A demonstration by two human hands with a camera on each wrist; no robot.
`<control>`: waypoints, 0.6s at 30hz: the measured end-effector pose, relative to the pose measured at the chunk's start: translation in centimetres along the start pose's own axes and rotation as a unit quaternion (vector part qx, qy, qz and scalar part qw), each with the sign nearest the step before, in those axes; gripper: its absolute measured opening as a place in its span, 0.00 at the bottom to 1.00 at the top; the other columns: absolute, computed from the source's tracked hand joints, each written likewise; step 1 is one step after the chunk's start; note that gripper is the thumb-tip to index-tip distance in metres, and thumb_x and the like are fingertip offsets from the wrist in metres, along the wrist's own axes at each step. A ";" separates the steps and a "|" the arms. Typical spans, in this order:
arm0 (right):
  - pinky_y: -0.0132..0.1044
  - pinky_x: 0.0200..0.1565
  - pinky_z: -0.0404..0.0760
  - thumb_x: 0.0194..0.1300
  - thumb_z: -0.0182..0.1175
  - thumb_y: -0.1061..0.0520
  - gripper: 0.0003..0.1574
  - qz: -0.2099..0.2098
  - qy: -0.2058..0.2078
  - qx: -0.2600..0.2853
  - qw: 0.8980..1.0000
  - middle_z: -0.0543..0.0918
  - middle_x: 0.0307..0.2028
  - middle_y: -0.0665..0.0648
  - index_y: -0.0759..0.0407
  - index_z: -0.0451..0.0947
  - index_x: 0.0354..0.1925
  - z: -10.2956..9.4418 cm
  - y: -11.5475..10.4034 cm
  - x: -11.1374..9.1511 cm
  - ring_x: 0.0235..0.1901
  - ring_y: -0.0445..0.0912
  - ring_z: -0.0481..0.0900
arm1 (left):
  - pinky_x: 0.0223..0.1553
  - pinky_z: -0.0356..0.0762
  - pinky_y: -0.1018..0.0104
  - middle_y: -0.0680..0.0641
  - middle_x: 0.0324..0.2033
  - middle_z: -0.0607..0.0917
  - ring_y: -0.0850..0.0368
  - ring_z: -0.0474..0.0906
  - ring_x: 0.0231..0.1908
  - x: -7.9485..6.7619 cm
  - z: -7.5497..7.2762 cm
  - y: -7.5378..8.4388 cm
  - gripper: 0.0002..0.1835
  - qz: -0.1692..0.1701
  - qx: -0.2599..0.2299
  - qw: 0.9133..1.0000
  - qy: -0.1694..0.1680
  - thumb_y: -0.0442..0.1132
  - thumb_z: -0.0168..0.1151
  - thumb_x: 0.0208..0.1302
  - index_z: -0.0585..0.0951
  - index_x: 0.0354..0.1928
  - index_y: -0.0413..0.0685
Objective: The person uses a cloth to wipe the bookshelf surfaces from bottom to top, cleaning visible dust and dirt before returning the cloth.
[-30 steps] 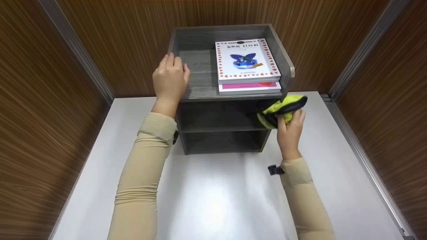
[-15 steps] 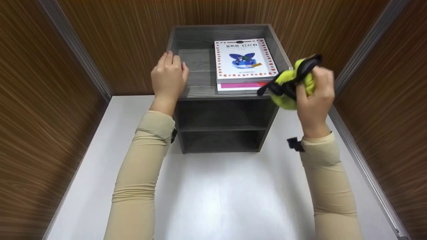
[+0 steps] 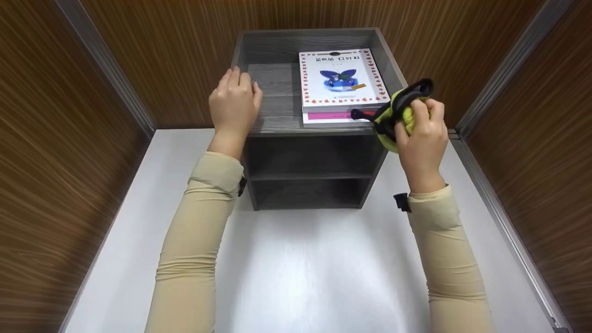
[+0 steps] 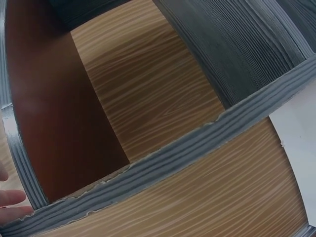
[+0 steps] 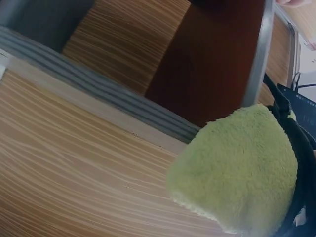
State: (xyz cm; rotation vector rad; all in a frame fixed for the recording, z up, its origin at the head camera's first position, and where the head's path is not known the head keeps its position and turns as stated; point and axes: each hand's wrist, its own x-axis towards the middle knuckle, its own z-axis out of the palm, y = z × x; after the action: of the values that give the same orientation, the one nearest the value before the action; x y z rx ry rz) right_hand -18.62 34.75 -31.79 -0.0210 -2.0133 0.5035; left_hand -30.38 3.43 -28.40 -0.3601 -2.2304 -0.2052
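Note:
My right hand [image 3: 423,143] grips a fuzzy yellow-green cleaning cloth with black trim [image 3: 386,138] at the right front corner of the grey wooden shelf unit [image 3: 273,97]. A black strap end of the cloth hangs in front of the books. In the right wrist view the cloth's plush side [image 5: 237,173] lies against the shelf's side edge. My left hand [image 3: 235,104] holds the top edge of the unit's left side panel, fingers bent over it. Its fingertips [image 4: 11,198] show at the corner in the left wrist view.
A white book with a blue butterfly cover [image 3: 342,78] lies on a pink-and-white book [image 3: 326,116] in the unit's top tray. Two lower compartments face me. The unit stands on a white surface [image 3: 296,273] between brown wood-grain walls [image 3: 55,152].
My right hand has lifted the cloth from beside the lower compartments up to the top right corner, swinging right and then slightly back left. The left hand stays on the panel.

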 end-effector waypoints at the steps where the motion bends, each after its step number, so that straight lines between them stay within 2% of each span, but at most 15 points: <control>1: 0.56 0.37 0.71 0.54 0.58 0.61 0.18 0.009 -0.001 0.008 1.000 0.72 0.43 0.67 0.64 0.73 0.45 0.1 0.1 -0.4 0.35 0.61 0.73 | 0.43 0.78 0.54 0.39 0.50 0.81 0.47 0.76 0.53 0.0 -0.1 0.0 0.18 0.000 0.001 1.000 -0.001 0.44 0.48 0.66 0.81 0.42 0.37; 9: 0.54 0.36 0.71 0.52 0.58 0.64 0.19 0.082 -0.029 0.061 0.994 0.71 0.43 0.67 0.67 0.72 0.45 1.7 1.9 -4.6 0.34 0.59 0.71 | 0.44 0.77 0.53 0.39 0.50 0.81 0.47 0.75 0.53 0.1 -0.1 0.2 0.19 0.002 -0.007 1.000 -0.002 0.44 0.48 0.66 0.81 0.44 0.37; 14: 0.53 0.35 0.71 0.52 0.57 0.64 0.19 0.097 -0.052 0.077 0.991 0.71 0.41 0.67 0.68 0.70 0.45 3.3 3.7 -8.2 0.32 0.57 0.69 | 0.45 0.77 0.54 0.39 0.49 0.81 0.47 0.75 0.53 0.0 -0.2 0.1 0.19 0.002 -0.004 1.000 -0.004 0.44 0.47 0.66 0.81 0.44 0.37; 18: 0.54 0.36 0.72 0.52 0.58 0.64 0.20 0.109 -0.090 0.071 0.987 0.72 0.42 0.67 0.69 0.70 0.45 4.7 5.1 -11.4 0.34 0.58 0.71 | 0.47 0.76 0.55 0.39 0.50 0.80 0.47 0.75 0.54 0.0 -0.3 -0.1 0.20 0.002 -0.005 1.000 -0.015 0.44 0.46 0.67 0.81 0.45 0.37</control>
State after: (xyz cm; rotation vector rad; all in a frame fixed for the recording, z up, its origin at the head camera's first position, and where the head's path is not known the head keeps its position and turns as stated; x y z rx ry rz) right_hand -18.10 35.20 -45.12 -0.1125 -2.1582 0.8130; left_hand -30.21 3.29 -28.22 -0.3753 -2.2592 -0.2111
